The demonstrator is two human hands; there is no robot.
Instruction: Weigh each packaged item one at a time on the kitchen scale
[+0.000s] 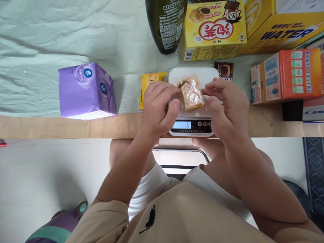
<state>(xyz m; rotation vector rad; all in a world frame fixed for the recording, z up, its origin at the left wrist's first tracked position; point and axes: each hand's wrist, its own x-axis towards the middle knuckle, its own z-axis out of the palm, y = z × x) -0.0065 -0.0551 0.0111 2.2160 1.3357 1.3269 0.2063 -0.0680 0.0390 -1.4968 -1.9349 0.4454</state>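
A tan shirt with a small dark figure printed on it fills the bottom of the view, with white shorts beyond it. Both forearms reach forward over the bench.

The left hand is partly open, its fingers loosely bent together and its thumb apart from them, the fingertips at the left edge of a wrapped snack. The right hand is also half open, index finger and thumb apart, with the index tip at the snack's right edge. Neither hand is closed around the snack; whether the fingertips press on the wrapper cannot be told. The snack, in clear film with red print, lies on the plate of a white scale. The scale's display is lit.

The left hand covers part of a yellow packet just left of the scale. The right hand blocks the scale's right side and some of its buttons; just beyond it, a brown packet sits at the scale's far right corner. Well to the left is a purple tissue pack on the pale green cloth. Behind the scale stand a dark bottle and a yellow box, with a WATER carton beside it. An orange box is to the right.
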